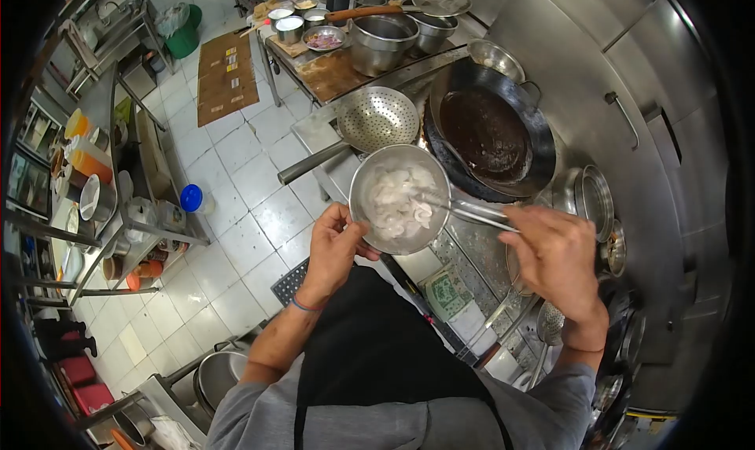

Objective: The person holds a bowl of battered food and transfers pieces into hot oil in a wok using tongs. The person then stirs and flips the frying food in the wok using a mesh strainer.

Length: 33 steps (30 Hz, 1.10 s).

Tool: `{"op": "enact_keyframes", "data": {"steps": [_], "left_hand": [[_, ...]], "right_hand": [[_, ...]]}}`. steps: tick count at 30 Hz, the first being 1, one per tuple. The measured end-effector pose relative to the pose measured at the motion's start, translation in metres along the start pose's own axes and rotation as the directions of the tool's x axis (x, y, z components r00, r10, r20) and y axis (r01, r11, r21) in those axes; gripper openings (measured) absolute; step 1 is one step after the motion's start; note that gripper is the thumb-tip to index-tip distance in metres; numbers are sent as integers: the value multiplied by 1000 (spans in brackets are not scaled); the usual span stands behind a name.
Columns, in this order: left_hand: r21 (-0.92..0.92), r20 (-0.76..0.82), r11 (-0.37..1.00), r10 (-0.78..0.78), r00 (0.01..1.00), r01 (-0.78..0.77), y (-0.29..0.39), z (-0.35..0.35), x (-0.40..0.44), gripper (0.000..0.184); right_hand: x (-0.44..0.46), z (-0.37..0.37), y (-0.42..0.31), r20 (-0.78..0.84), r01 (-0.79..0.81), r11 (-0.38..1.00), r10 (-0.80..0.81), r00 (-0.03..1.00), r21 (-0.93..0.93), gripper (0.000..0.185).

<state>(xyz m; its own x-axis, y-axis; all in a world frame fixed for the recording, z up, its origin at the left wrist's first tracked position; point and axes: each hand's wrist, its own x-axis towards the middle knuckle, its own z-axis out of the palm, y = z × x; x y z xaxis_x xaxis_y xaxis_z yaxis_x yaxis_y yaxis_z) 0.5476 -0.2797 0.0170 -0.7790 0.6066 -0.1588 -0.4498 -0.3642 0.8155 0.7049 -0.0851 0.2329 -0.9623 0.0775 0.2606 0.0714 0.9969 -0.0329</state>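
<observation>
My left hand (340, 244) grips the rim of a round metal bowl (360, 184), thumb on top and fingers underneath. Inside the bowl lie pale, wet-looking pieces of food (393, 198) in a whitish coating; their exact kind is unclear. In my right hand (554, 257) is a pair of metal tongs (476, 213), its tips down among the pale pieces. Just beyond the bowl rests a perforated strainer ladle (379, 120) with a long handle pointing left. A large dark wok (543, 147) with dark brown liquid (484, 132) sits on the stove ahead to the right.
At the back, a worktable (322, 73) bears a deep pot (383, 45), small bowls and a plate of chopped food (324, 38). Shelving with bottles (90, 163) stands on the left. A blue-lidded tub (193, 198) is on the tiled floor. More pans (594, 202) line the right wall.
</observation>
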Motion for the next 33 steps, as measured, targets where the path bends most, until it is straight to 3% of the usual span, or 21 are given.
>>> {"op": "enact_keyframes", "data": {"steps": [2, 3, 6, 10, 15, 19, 22, 24, 26, 29, 33], "left_hand": [[-18, -53, 999, -30, 998, 29, -2, -3, 1, 14], [-28, -73, 999, -45, 996, 43, -4, -4, 3, 14], [-47, -82, 997, -57, 995, 53, -12, -14, 3, 14], [-71, -76, 996, -61, 995, 56, -12, -19, 0, 14], [-83, -77, 993, -85, 993, 79, -9, -22, 0, 12], [-89, -71, 993, -77, 994, 71, -9, -25, -1, 11], [-116, -75, 992, -57, 996, 48, -1, -23, -3, 12], [-103, -87, 993, -58, 995, 49, 2, -18, -2, 12], [-93, -66, 994, -59, 996, 53, 3, -12, 0, 12], [-90, -12, 994, -58, 998, 57, 3, -1, 4, 12], [-71, 44, 997, -39, 998, 42, 5, 10, 5, 13]], "right_hand": [[-2, -10, 3, -93, -27, 999, 23, 995, -42, 25], [-1, -16, 1, -85, -173, 985, 171, 982, -14, 27], [1, -18, 33, -213, -248, 959, 216, 953, -137, 26], [6, -2, 88, -273, -472, 844, 405, 873, -255, 26], [16, 72, 183, -122, -631, 654, 647, 752, -417, 31], [11, 109, 230, -74, -670, 595, 721, 689, -443, 38], [16, 71, 183, -187, -665, 665, 645, 741, -341, 34], [22, 37, 134, -149, -606, 779, 588, 795, -159, 29], [19, 15, 94, -95, -423, 906, 420, 902, -8, 30], [15, 5, 51, 31, -156, 988, 156, 987, 2, 29], [11, 14, 21, 96, -87, 996, 85, 992, 23, 26]]}}
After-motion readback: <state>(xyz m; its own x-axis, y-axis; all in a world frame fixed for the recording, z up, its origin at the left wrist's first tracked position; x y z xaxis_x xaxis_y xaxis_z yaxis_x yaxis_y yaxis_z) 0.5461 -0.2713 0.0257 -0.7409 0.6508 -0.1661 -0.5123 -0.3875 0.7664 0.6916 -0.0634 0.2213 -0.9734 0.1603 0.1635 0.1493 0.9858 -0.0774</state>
